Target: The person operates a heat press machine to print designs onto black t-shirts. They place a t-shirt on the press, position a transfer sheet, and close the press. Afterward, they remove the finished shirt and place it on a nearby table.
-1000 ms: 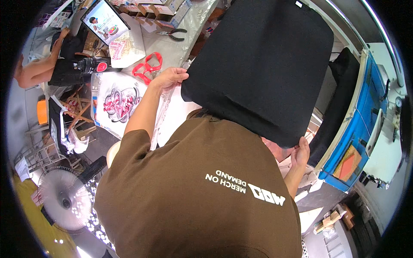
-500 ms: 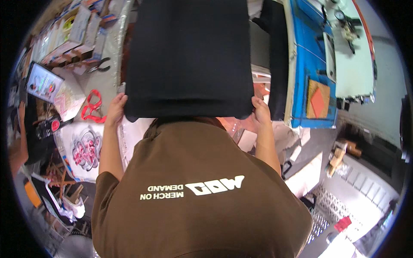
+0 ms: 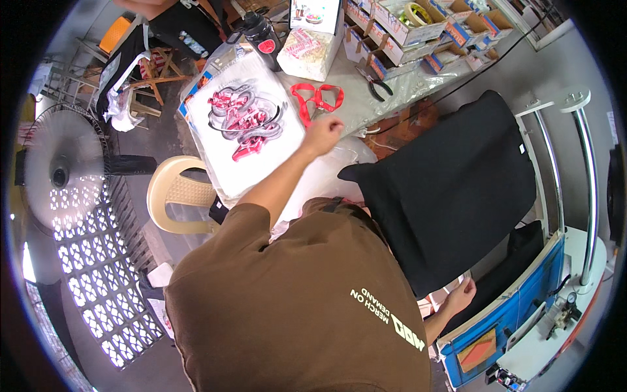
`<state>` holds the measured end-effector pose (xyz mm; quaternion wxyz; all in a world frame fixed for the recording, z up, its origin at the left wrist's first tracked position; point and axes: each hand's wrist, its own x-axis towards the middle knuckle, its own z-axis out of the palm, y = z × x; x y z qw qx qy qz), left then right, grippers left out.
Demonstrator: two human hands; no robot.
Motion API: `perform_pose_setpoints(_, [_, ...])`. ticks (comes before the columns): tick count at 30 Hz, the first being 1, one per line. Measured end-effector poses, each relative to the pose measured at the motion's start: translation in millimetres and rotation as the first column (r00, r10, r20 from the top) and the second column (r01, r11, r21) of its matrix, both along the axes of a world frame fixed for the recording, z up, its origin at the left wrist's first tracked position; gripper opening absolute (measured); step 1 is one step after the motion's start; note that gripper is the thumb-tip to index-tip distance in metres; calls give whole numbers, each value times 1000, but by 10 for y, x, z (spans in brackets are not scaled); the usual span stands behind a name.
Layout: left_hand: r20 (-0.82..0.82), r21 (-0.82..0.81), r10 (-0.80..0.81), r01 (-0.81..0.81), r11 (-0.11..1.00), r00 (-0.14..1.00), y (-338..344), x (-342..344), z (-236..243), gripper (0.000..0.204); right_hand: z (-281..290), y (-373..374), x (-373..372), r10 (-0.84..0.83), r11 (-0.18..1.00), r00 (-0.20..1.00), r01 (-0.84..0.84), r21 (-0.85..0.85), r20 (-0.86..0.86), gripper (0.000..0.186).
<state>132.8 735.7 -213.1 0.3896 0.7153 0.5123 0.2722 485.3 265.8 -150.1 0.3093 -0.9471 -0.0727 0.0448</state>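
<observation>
Several fingers of the left hand [image 3: 324,135] curl in together just beside the red strap [image 3: 319,99] on the table [image 3: 356,106]; its forearm slants up and right from the sleeve. The right hand [image 3: 460,298] bends up at the near edge of the black cloth [image 3: 450,196], which spreads right of the left hand; whether its fingers grip, I cannot tell.

Left hand [image 3: 324,135] near red strap [image 3: 304,115], right hand [image 3: 461,298] at edge of black fabric [image 3: 454,199], pink-printed white sheet [image 3: 247,124]
</observation>
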Motion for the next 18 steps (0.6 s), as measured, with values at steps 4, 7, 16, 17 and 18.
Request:
perform_pose_setpoints(4, [-42,235,233,-217,948,972,690,-271,473,19,247,733,-173,417,899,816,-306,-313,400,48])
perform_pose_setpoints(7, [-138,397,332,-255,882,933,1441,-297,728,19,52,1021,-432,466,810,842,-282,-513,272,64])
perform_pose_setpoints(16, [-609,298,239,-61,953,756,2400,-290,618,49,-16,1127,-548,435,813,867,-262,-520,243,66])
perform_pose_setpoints(17, [-633,284,227,-51,957,740,2428,-287,598,50,-12,1123,-557,429,816,870,-256,-519,244,66])
perform_pose_setpoints(18, [-640,291,227,-42,956,735,2434,-284,603,49,-7,1124,-572,421,819,873,-250,-517,245,66])
